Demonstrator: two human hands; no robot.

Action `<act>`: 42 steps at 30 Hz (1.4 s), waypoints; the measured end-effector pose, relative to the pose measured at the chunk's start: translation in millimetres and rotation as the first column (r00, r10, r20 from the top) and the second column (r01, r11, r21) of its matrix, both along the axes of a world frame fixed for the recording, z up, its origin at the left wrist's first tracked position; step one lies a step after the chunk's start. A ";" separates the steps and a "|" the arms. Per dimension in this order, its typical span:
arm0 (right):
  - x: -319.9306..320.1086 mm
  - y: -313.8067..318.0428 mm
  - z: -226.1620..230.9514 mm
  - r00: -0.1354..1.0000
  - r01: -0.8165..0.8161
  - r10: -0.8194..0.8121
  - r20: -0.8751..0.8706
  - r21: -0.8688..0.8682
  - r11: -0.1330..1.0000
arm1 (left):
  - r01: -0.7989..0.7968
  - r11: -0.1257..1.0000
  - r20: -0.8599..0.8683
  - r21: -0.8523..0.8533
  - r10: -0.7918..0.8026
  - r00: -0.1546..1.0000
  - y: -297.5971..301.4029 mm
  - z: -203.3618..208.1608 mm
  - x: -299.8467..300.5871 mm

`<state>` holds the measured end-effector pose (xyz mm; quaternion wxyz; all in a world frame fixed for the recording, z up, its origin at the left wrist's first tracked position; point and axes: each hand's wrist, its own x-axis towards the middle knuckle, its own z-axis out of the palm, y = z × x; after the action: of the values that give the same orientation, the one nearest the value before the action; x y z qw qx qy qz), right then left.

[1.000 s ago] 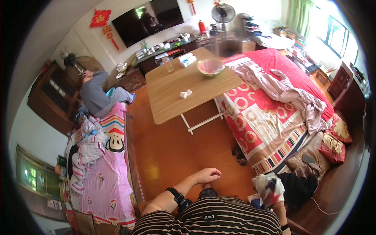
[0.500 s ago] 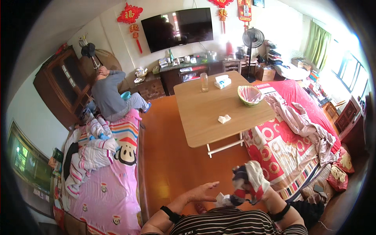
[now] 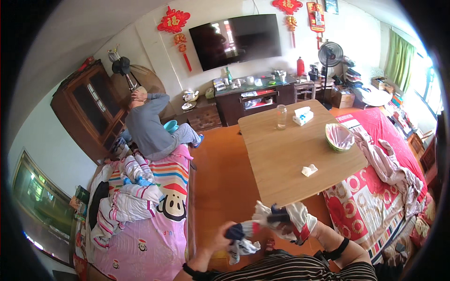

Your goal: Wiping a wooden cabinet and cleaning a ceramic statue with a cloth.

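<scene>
A bunched white, navy and red cloth (image 3: 299, 216), maybe a garment, is stretched between my two hands above the floor, short of the table's near edge. My left hand (image 3: 222, 238) is closed around its navy end, and a white end with dark stripes hangs below. My right hand (image 3: 318, 230) is inside or behind the other end; its fingers are mostly covered by the fabric, but the cloth hangs from it. On the wooden table (image 3: 281, 161) beyond lie a crumpled white tissue (image 3: 309, 170), a green bowl lined with a plastic bag (image 3: 339, 137), a clear bottle (image 3: 281, 117) and a tissue box (image 3: 303, 116).
At left, a person (image 3: 149, 122) in grey sits on a pink bed (image 3: 136, 239) with rumpled clothes on it, both arms raised to the head. A red-and-white bed (image 3: 351, 206) borders the table's right side. A standing fan (image 3: 330, 55) and low cabinet (image 3: 229, 102) line the back wall.
My left hand has moved from open and apart to grasping the cloth, which is now spread out leftward from my right hand. The view has shifted, so the room appears further right.
</scene>
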<state>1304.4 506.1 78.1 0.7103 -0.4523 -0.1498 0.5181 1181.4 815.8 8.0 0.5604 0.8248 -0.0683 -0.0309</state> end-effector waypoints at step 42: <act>486.2 375.2 -148.7 0.942 0.335 -0.270 0.199 -0.576 0.746 | -0.037 0.870 -0.384 -0.492 -0.179 0.906 446.0 -10.5 642.3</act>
<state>1790.5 881.3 -70.6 0.5955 -0.6982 0.0616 0.3925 1823.7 1261.8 -2.5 0.7500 0.6271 0.0165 -0.2096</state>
